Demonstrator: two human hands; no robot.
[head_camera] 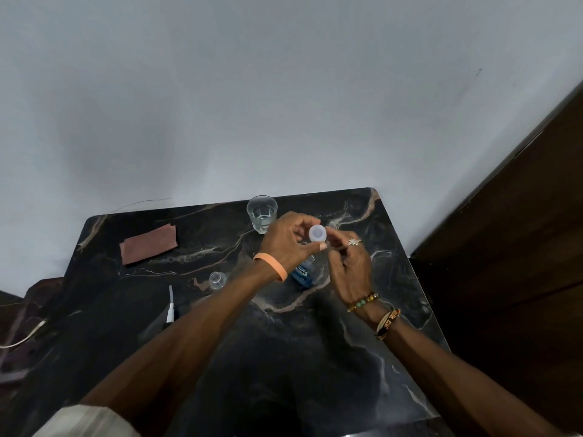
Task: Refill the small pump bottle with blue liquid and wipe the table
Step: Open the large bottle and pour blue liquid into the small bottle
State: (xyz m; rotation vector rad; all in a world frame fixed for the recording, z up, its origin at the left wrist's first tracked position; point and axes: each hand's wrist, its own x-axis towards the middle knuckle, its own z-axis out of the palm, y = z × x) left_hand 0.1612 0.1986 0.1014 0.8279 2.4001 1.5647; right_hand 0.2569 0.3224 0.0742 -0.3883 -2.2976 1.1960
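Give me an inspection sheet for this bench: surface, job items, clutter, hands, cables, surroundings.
Surface: black marble table, veined.
Job's things: blue bottle partly hidden under the hands; small clear bottle upright, pump off; pump head lying flat; brown cloth folded, far left.
Clutter: glass holding clear liquid.
Hands: left hand fingers pinch a white cap; right hand curled beside it, hold unclear.
Cables: white cable off the left edge.
Surroundings: grey wall; dark wooden panel at right.

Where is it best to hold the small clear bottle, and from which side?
Probably low around its body, coming from the left. The small bottle stands upright with its mouth open, and the left forearm passes close on its right.
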